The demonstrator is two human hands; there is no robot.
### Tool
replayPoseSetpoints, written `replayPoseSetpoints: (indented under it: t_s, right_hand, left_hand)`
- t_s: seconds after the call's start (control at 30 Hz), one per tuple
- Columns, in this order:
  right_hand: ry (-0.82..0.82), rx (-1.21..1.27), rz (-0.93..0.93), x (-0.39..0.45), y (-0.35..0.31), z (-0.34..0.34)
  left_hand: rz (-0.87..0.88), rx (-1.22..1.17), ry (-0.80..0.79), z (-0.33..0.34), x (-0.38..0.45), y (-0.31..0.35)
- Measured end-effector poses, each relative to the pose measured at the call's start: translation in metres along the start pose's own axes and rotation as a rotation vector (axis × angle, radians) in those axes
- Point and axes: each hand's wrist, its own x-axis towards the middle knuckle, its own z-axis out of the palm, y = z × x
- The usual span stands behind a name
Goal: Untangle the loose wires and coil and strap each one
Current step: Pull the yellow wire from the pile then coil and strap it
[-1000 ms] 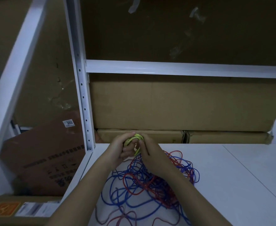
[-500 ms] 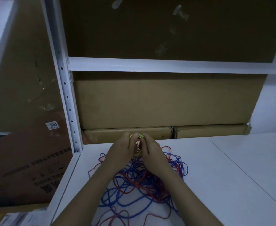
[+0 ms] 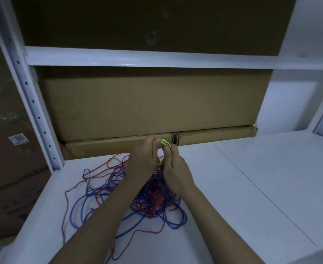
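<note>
Since a moment ago our view has swung right and our hands have stayed together over the white table (image 3: 252,187), so we judge the yellow-green coil (image 3: 165,143) is being finished while the heap of red and blue wires (image 3: 137,193) lies tangled beneath our forearms, waiting. Cardboard boxes (image 3: 147,105) stand close behind, crowding the far edge; our left hand (image 3: 143,159) and right hand (image 3: 173,164) both pinch the coil, held just above the heap
</note>
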Motion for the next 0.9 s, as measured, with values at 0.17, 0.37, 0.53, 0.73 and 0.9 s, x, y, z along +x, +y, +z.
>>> replayPoseSetpoints:
  t_s: [0.17,0.37,0.53,0.73,0.9]
  right_hand:
    - [0.068,-0.112,0.006,0.005,0.023,-0.044]
    - [-0.117,-0.090,-0.015,0.000,0.057,-0.126]
    - [-0.075,-0.357,-0.052,-0.012,0.109,-0.201]
    - [0.065,-0.286,0.102,-0.036,0.183,-0.292]
    - [0.145,-0.268,0.205,-0.062,0.250,-0.355]
  left_hand:
    - [-0.098,-0.150,-0.045,0.041,0.002,0.041]
    - [-0.190,-0.236,-0.060,0.094,0.007,0.092]
    - [-0.270,-0.366,-0.188,0.159,0.005,0.147]
    - [-0.278,-0.551,-0.466,0.246,0.001,0.223]
    - [-0.162,-0.455,-0.787,0.313,0.003,0.262]
